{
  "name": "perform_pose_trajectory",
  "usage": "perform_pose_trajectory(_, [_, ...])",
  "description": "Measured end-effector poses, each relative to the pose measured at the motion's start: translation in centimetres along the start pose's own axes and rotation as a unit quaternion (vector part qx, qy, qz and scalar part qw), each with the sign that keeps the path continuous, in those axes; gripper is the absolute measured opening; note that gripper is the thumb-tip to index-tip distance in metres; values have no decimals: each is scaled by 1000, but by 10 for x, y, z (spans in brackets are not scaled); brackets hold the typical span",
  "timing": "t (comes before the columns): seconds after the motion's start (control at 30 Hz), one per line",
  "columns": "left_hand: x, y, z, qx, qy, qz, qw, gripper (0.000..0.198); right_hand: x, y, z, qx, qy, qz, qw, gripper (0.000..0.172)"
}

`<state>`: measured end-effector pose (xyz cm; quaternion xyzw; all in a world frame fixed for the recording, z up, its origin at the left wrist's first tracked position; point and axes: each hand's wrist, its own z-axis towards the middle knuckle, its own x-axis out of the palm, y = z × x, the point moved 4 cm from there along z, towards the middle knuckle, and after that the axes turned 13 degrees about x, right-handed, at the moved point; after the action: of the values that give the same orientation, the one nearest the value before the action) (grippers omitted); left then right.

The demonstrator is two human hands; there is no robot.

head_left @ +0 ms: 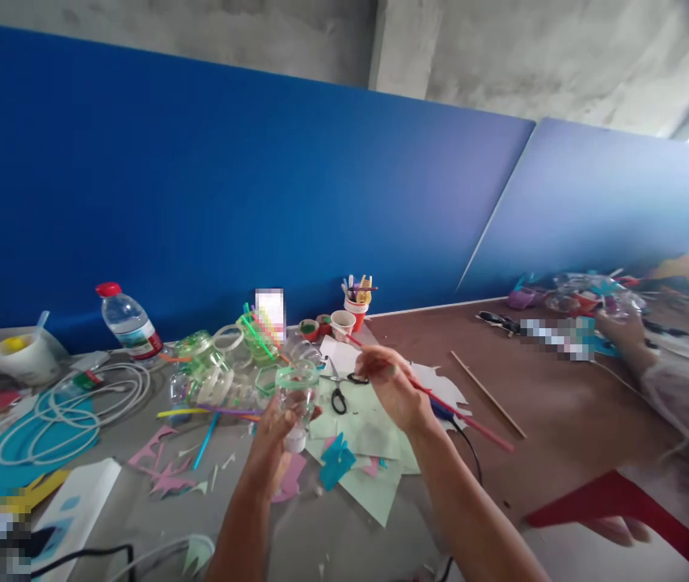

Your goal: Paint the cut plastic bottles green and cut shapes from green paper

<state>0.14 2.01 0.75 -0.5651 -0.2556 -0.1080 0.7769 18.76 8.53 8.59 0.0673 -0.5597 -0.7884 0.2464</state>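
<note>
My left hand (pixel 270 444) is closed around a clear cut plastic bottle piece (pixel 298 386), wide rim up and white cap at the bottom. To its right, my right hand (pixel 396 386) pinches a thin red straw (pixel 481 430) that slants past the palm toward the lower right. The straw and the bottle piece are apart. Between and behind my hands, black-handled scissors (pixel 338 398) lie on pale green paper sheets (pixel 374 436). A blue cut-paper scrap (pixel 336 462) is near the left hand. Partly hidden behind my right wrist is a blue tool (pixel 441 408) with a black cord.
Several clear and green plastic bottle pieces (pixel 205 368) cluster behind my left hand. Further left are a red-capped bottle (pixel 129 323) and a coiled white cable (pixel 120 396). Paper cups (pixel 343 325) stand by the blue partition (pixel 229 186). A wooden stick (pixel 490 396) and another person's hand (pixel 623 333) are rightward.
</note>
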Motion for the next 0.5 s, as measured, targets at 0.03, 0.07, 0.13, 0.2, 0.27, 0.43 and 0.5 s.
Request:
perform_pose_trajectory(0.03, [-1,0,1,6,-22,0,1000,54,0,-7,-1,17,-8,54,998,51])
perform_pose_trajectory(0.07, [-2,1,3,12,-40,4,999,52,2,-15,-1,35,-7,92,995,52])
perform_pose_trajectory(0.13, [-4,2,5,13,-66,18,998,52,6,-29,-3,68,9,130,989,45])
perform_pose_trajectory(0.2, [-6,5,6,9,-84,35,996,52,8,-40,-6,82,17,149,985,33])
perform_pose_trajectory(0.27, [-9,7,8,9,-96,55,994,52,5,-51,-7,92,8,166,982,24])
perform_pose_trajectory(0.43, [-13,10,9,14,-102,88,991,50,-7,-64,-7,94,-16,166,981,15])
perform_pose_trajectory(0.5, [-12,10,10,10,-96,88,991,50,-9,-63,-7,89,-15,163,982,14])
